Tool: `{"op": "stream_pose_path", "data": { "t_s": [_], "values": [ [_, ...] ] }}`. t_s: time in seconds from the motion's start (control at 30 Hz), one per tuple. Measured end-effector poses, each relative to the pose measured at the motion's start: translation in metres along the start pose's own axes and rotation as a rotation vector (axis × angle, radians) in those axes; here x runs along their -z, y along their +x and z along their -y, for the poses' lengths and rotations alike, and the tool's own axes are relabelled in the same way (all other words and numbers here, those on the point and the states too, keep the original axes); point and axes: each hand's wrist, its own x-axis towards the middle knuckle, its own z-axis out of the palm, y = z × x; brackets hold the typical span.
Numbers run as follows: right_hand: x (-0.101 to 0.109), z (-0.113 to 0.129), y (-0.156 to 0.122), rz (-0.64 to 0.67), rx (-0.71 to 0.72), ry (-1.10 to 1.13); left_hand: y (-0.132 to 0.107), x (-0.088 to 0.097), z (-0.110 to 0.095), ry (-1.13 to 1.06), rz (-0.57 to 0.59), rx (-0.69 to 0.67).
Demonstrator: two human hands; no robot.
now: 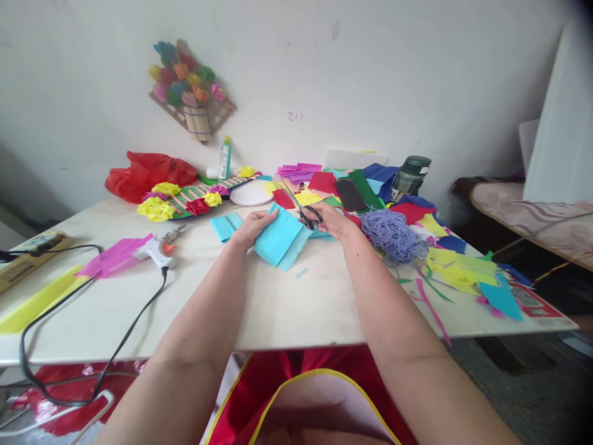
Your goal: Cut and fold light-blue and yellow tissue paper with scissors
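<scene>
My left hand (254, 227) is closed on the edge of a folded sheet of light blue crepe paper (278, 236), held just above the table. In my right hand (328, 220) is a pair of scissors (301, 210) with black handles, its blades pointing up and away to the left. The blades lie beside the upper right edge of the paper; whether they touch it I cannot tell. Another folded light blue piece (225, 227) rests on the table left of my left hand. A few tiny blue scraps (301, 273) lie below the held paper.
A white glue gun (160, 248) with a black cord lies at the left by pink paper (113, 256). Purple yarn (393, 233), a dark phone (351, 194) and coloured paper scraps crowd the right. A flower-decorated craft (189, 201) stands behind my left hand, near a red bag (148, 176).
</scene>
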Motion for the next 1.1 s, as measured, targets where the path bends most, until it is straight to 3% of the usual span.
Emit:
{"op": "stream_pose_path", "data": {
  "t_s": [0.4,0.8,1.1],
  "values": [
    [-0.007,0.001,-0.003,0.155,-0.033,0.058,0.000,0.003,0.001,-0.024,-0.031,-0.016],
    [0.006,-0.002,-0.008,0.262,-0.059,-0.166,-0.001,0.004,-0.002,-0.115,-0.036,-0.040],
    [0.005,-0.001,-0.008,0.295,-0.080,-0.192,-0.001,0.005,-0.002,-0.106,-0.011,-0.045]
  ]
}}
